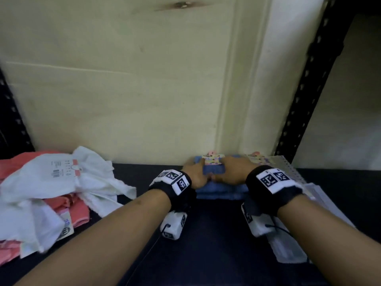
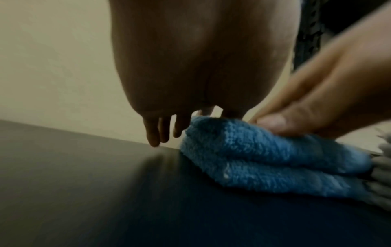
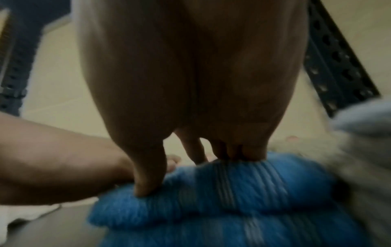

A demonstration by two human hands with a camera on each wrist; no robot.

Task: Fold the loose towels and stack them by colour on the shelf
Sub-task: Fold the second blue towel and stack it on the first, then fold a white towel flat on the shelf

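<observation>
A folded blue towel (image 1: 221, 191) (image 2: 264, 167) (image 3: 232, 200) lies in two thick layers at the back of the dark shelf (image 1: 206, 234), against the pale wall. A small printed paper label (image 1: 213, 159) sits at its far edge. My left hand (image 1: 195, 172) (image 2: 167, 132) rests on the towel's left end with straight fingers, some hanging past the edge. My right hand (image 1: 228, 172) (image 3: 190, 172) presses on the top layer, thumb and fingers straight. The two hands touch over the towel.
A loose heap of white towels (image 1: 61, 182) and coral towels (image 1: 70, 209) lies at the left. Folded pale grey towels (image 1: 321, 201) (image 2: 383, 175) (image 3: 359, 142) sit just right of the blue one. A black perforated upright (image 1: 309, 89) stands at the back right.
</observation>
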